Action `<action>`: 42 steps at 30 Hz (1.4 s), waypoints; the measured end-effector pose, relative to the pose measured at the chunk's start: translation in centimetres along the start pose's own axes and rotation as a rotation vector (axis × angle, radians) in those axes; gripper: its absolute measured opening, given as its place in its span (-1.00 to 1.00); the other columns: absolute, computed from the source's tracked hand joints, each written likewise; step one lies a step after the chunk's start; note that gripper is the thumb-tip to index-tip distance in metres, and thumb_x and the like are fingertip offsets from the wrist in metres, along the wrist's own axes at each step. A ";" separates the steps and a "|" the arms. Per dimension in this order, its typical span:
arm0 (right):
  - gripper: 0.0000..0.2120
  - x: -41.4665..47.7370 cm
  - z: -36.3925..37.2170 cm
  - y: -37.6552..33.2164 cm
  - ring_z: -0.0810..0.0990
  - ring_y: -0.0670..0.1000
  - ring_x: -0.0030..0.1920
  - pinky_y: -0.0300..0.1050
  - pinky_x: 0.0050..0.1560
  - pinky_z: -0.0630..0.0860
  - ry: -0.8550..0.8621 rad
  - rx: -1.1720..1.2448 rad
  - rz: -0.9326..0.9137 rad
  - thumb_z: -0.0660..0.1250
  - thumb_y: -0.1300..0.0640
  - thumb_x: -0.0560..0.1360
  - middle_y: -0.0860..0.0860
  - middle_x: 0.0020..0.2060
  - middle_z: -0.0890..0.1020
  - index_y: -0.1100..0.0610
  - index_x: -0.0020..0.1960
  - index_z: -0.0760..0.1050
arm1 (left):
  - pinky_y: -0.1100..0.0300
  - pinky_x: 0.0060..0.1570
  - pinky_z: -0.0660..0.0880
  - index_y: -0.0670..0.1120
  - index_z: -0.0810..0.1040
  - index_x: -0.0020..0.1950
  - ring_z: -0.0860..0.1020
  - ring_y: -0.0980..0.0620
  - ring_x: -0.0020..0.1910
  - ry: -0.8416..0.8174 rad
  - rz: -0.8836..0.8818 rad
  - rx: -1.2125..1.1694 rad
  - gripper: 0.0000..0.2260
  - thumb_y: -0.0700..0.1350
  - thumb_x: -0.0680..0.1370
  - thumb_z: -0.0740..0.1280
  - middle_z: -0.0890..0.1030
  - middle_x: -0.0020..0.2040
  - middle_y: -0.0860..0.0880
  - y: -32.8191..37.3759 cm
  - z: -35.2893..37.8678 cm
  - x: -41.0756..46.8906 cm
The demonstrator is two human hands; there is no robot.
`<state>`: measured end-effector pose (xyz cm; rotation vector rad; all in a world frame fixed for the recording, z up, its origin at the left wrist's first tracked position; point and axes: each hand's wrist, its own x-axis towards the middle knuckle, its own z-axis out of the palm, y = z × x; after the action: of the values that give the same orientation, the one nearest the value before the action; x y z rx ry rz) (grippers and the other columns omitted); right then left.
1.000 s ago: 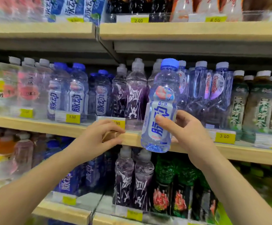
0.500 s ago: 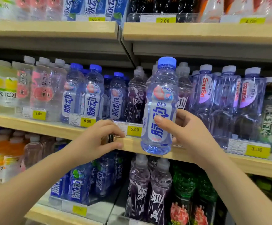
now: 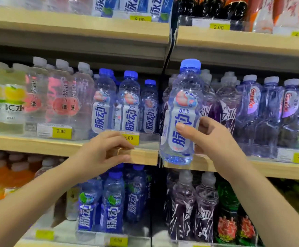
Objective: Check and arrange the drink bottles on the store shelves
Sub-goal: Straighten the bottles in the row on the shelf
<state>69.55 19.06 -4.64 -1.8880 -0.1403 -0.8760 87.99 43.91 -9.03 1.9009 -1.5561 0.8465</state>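
Note:
My right hand (image 3: 214,139) grips a clear bottle with a blue cap and a white-blue label (image 3: 182,113), held upright in front of the middle shelf (image 3: 38,144). Behind it stand purple-labelled bottles (image 3: 223,104). To its left a row of matching blue-cap bottles (image 3: 127,102) stands on that shelf. My left hand (image 3: 102,154) grips the wooden front edge of the middle shelf, below the 5.00 price tag (image 3: 131,138).
Pale pink-label bottles (image 3: 63,97) and yellow-label bottles (image 3: 4,100) fill the shelf's left, square clear bottles (image 3: 270,111) its right. The upper shelf (image 3: 234,38) carries dark bottles. Below stand darker blue bottles (image 3: 113,205), purple bottles (image 3: 195,207) and green ones (image 3: 229,214).
The view has swung left, so the shelves sit further right in frame. My right hand still holds the bottle upright and my left hand stays on the shelf edge.

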 end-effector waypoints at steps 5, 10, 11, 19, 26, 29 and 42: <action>-0.40 0.8 1.8 -1.3 0.75 -0.04 0.03 0.13 0.04 0.65 0.017 -0.024 0.008 0.59 -0.35 0.24 -0.13 0.05 0.74 -0.11 0.19 0.60 | 0.09 0.04 0.53 0.13 0.61 0.15 0.54 0.12 0.10 0.024 -0.009 -0.041 -0.80 0.09 0.54 0.42 0.57 0.03 0.19 -0.6 -0.3 -0.5; -0.43 1.9 2.6 -2.4 0.74 -0.11 0.00 -0.17 -0.14 0.65 0.026 -0.059 -0.029 0.58 -0.37 0.23 -0.18 0.01 0.75 -0.16 0.14 0.59 | 0.14 0.06 0.52 0.16 0.62 0.13 0.53 0.17 0.10 0.001 -0.043 -0.092 -0.83 0.07 0.54 0.43 0.55 0.01 0.22 -0.4 -0.6 -0.2; -0.47 2.2 2.7 -2.6 0.73 -0.14 0.00 -0.20 -0.14 0.65 0.029 -0.065 -0.035 0.59 -0.36 0.24 -0.20 0.01 0.74 -0.20 0.12 0.59 | 0.16 0.05 0.52 0.17 0.62 0.12 0.54 0.17 0.10 -0.001 -0.052 -0.102 -0.83 0.07 0.54 0.43 0.55 0.01 0.23 -0.4 -0.7 -0.2; -0.41 4.9 3.7 -2.9 0.75 -0.08 -0.01 0.00 -0.01 0.64 0.084 -0.036 -0.055 0.60 -0.25 0.25 -0.11 -0.01 0.76 -0.05 0.18 0.56 | 0.24 0.06 0.49 0.19 0.60 0.13 0.54 0.19 0.09 -0.009 -0.093 -0.116 -0.81 0.11 0.53 0.44 0.53 0.01 0.25 0.0 -0.7 -0.3; -0.44 7.1 4.2 -1.9 0.72 -0.13 0.07 -0.09 0.04 0.65 0.120 -0.033 -0.098 0.61 -0.12 0.38 -0.14 0.07 0.73 -0.03 0.29 0.51 | 0.24 0.08 0.49 0.18 0.61 0.14 0.52 0.22 0.10 -0.003 -0.121 -0.110 -0.81 0.09 0.53 0.44 0.53 0.01 0.26 0.4 -0.7 -0.4; -0.43 7.8 4.4 -1.2 0.70 -0.18 0.06 -0.09 0.10 0.64 0.105 -0.083 -0.101 0.62 -0.15 0.36 -0.15 0.07 0.73 -0.06 0.28 0.50 | 0.24 0.09 0.49 0.17 0.61 0.14 0.52 0.21 0.10 -0.005 -0.127 -0.111 -0.81 0.09 0.53 0.44 0.53 0.01 0.25 0.5 -0.7 -0.4; -0.26 9.4 5.8 1.8 0.62 -0.07 0.12 -0.03 0.11 0.61 0.075 -0.333 -0.022 0.52 -0.39 0.31 -0.09 0.15 0.63 -0.03 0.34 0.45 | 0.26 0.09 0.47 0.16 0.61 0.15 0.50 0.20 0.13 -0.023 -0.128 -0.101 -0.79 0.10 0.53 0.43 0.52 0.02 0.26 0.4 -0.8 -0.5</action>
<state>80.19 20.43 -1.41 -2.1603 0.0338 -1.0333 87.44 44.74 -8.91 1.9205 -1.4449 0.6805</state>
